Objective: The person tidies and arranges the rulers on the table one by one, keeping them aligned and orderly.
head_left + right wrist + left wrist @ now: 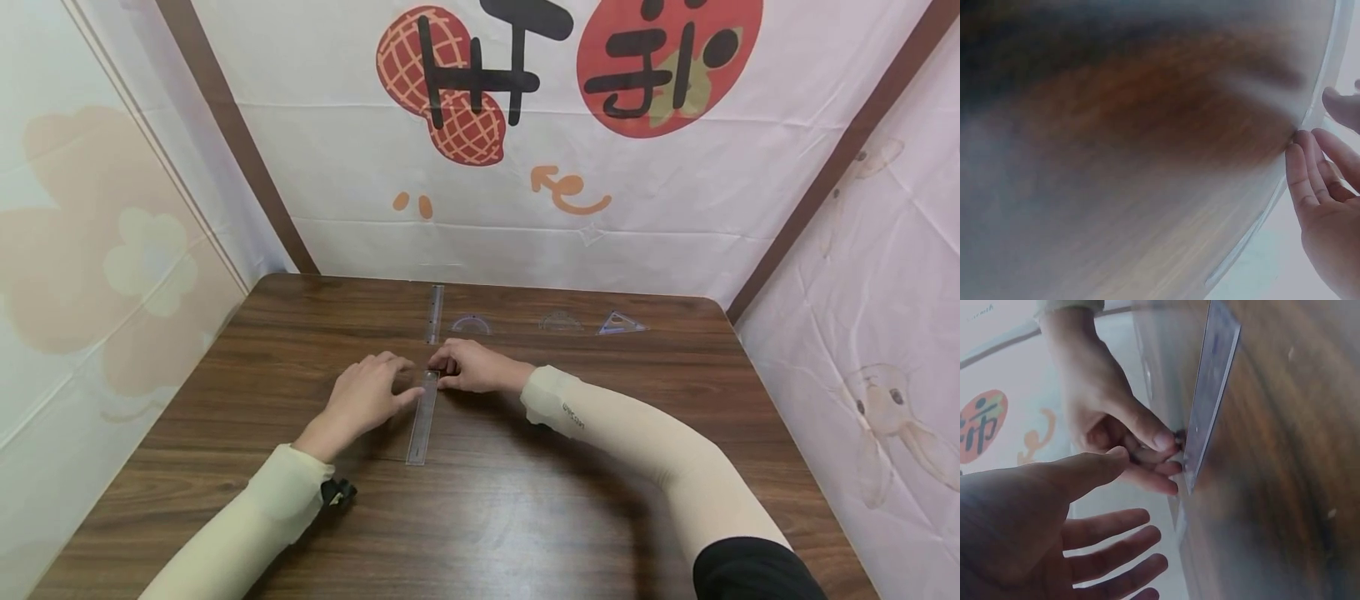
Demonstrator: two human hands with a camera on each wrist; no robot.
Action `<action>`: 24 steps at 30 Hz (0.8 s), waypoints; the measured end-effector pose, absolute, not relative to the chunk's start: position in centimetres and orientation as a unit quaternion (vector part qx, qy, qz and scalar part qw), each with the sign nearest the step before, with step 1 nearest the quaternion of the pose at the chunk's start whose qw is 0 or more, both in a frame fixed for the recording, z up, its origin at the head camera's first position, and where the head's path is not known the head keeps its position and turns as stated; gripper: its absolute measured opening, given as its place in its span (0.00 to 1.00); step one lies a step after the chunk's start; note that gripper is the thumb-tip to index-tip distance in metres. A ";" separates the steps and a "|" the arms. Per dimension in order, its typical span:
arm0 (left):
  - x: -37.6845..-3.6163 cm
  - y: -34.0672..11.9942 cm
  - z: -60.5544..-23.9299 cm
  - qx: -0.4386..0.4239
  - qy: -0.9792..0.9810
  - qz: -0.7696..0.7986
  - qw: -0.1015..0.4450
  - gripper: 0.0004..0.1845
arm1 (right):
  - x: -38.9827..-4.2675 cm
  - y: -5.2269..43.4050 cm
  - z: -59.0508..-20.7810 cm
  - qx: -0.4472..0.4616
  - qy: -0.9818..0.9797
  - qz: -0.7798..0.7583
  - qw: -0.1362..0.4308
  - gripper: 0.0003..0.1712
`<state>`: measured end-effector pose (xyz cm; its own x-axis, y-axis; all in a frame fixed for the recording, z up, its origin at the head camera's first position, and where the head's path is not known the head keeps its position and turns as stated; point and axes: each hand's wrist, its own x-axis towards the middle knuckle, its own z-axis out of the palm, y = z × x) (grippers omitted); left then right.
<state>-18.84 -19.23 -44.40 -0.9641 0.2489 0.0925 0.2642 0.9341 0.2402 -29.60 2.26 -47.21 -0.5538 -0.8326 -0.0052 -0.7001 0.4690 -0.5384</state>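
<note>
A clear plastic ruler (pixel 423 421) lies lengthwise on the wooden table, pointing away from me. At its far end my right hand (pixel 474 367) has its fingers bent, with thumb and fingertips pinching at the ruler's corner. In the left wrist view the right thumb (pixel 1147 428) and fingertips come together right beside the end of the ruler (pixel 1210 394). On the ruler's left side my left hand (pixel 367 392) hovers with fingers spread and loosely extended, the thumb close over the ruler's edge. The right wrist view shows the right hand's fingers (pixel 1310 175) low at the table surface.
Along the back of the table (pixel 525 517) lie another clear ruler (pixel 435 315), a purple-tinted protractor (pixel 472 323), a clear protractor (pixel 560 322) and a set square (pixel 622 322). A printed curtain (pixel 337 167) hangs behind the table's far edge.
</note>
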 end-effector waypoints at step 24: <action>-27.5 -18.3 -46.2 -0.066 -0.986 -0.153 0.001 0.37 | -33.9 3.6 -46.7 -0.384 0.872 -0.296 0.068 0.19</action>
<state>-27.52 -18.28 -46.16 -0.9914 0.1290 0.0219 0.1295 0.9443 0.3024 -33.94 3.61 -46.68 -0.6965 -0.7093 0.1084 -0.6288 0.5305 -0.5685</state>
